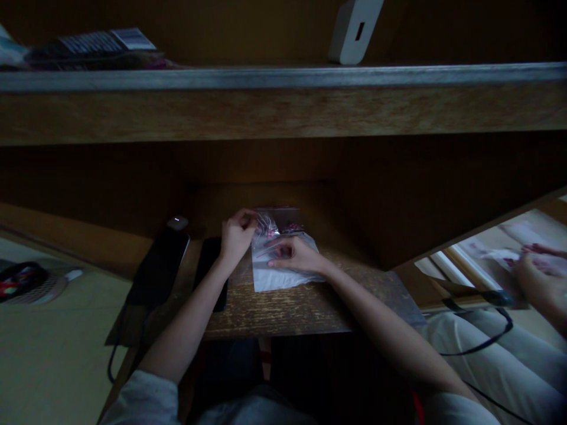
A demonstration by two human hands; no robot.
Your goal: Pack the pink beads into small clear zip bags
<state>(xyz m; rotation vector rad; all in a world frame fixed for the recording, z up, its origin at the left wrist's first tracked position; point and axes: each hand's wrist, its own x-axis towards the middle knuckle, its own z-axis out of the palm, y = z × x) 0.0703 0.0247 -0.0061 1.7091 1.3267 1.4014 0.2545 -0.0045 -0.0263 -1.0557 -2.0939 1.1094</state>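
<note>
Plastic bag [271, 227] sat at the back of the desk, on a white sheet [283, 277], close to the dark back panel [266, 203]. Clear bag, pink-red bits bunched inside, too small to ID. Left hand [238, 233] was curled, fingers pinching the bag's upper left corner. Right hand [296, 255] lay over the bag's lower part, fingertips [277, 264] bent down on the plastic; can't tell if it pinched anything. Hands were close together, just beside each other.

Desk [274, 316] had a worn wood top, with its front edge nearer the person than the sheet. Low wooden shelf [283, 112] overhung the work area, metal strip along its edge. Left of the left hand: black phone [158, 265], second black phone [210, 273] just beside it, partly under the left wrist. Past the desk's right edge, another person's hand [540, 283] held white paper [500, 257], well apart from the bag. Black cable [482, 348] ran near there.
</note>
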